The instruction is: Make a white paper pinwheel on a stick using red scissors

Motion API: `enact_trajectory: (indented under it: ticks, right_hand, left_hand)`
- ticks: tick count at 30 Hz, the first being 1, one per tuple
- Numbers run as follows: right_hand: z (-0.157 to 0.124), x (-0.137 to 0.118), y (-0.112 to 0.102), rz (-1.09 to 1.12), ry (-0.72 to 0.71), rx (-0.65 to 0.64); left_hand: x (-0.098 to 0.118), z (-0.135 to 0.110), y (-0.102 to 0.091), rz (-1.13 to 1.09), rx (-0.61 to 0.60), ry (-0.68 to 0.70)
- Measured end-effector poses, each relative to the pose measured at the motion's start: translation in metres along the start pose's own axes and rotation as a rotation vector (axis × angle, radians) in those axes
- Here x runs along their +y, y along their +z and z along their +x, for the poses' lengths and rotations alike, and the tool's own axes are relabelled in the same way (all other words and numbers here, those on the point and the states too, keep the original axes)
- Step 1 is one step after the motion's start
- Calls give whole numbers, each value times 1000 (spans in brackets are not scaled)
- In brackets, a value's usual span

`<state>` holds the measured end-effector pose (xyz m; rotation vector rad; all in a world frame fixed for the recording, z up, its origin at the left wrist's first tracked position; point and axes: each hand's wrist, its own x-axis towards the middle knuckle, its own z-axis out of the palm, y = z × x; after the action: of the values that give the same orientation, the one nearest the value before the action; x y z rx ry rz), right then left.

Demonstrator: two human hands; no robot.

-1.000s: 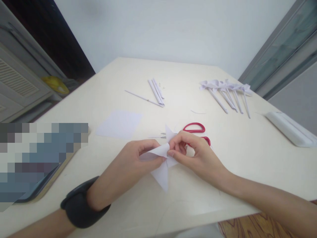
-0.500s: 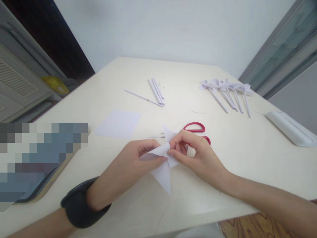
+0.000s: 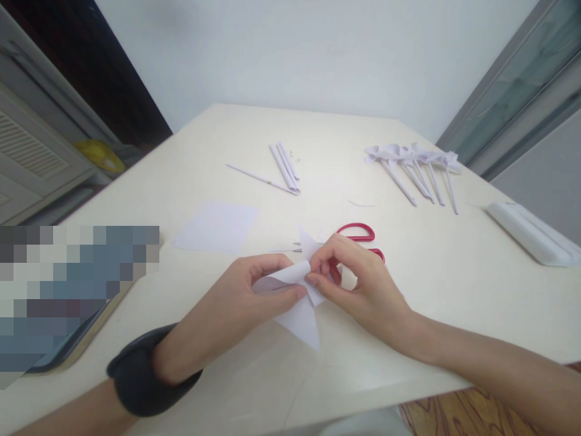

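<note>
A white paper pinwheel (image 3: pixel 297 324), cut into pointed flaps with one flap curled towards its middle, is held between both hands above the table. My left hand (image 3: pixel 258 287) pinches it from the left, thumb on the near side. At its centre, the thumb and forefinger of my right hand (image 3: pixel 351 272) press together on the paper; whatever else sits between those fingertips is hidden. Red-handled scissors (image 3: pixel 356 230) lie just behind my right hand, partly covered by it. A thin metal point (image 3: pixel 284 251) sticks out left of the pinwheel.
A flat paper sheet (image 3: pixel 215 227) lies at the left of the table. Rolled paper sticks (image 3: pixel 284 166) and a thin rod (image 3: pixel 249 174) are farther back. Several finished pinwheels on sticks (image 3: pixel 408 172) lie at the back right, near a white packet (image 3: pixel 535 236). A blurred-out object (image 3: pixel 77 297) occupies the left edge.
The pinwheel has turned slightly, its lower flap pointing a little further right. Both hands keep their grip on the paper with barely any shift.
</note>
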<state>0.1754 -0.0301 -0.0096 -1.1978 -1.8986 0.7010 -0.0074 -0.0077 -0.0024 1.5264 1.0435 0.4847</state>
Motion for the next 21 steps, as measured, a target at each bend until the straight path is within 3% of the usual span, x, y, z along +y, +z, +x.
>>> enact_trajectory:
  ticks: [11, 17, 19, 21]
  right_hand:
    - [1, 0, -6, -23, -64, -23]
    - [14, 8, -36, -32, 58, 153]
    - [19, 13, -44, 34, 138, 100]
    - [22, 17, -48, 95, 224, -39]
  left_hand:
    - [0, 2, 0, 1, 30, -33]
    - [11, 0, 0, 9, 149, -107]
    - [11, 0, -1, 17, 156, -102]
    - [8, 1, -4, 32, 136, -91]
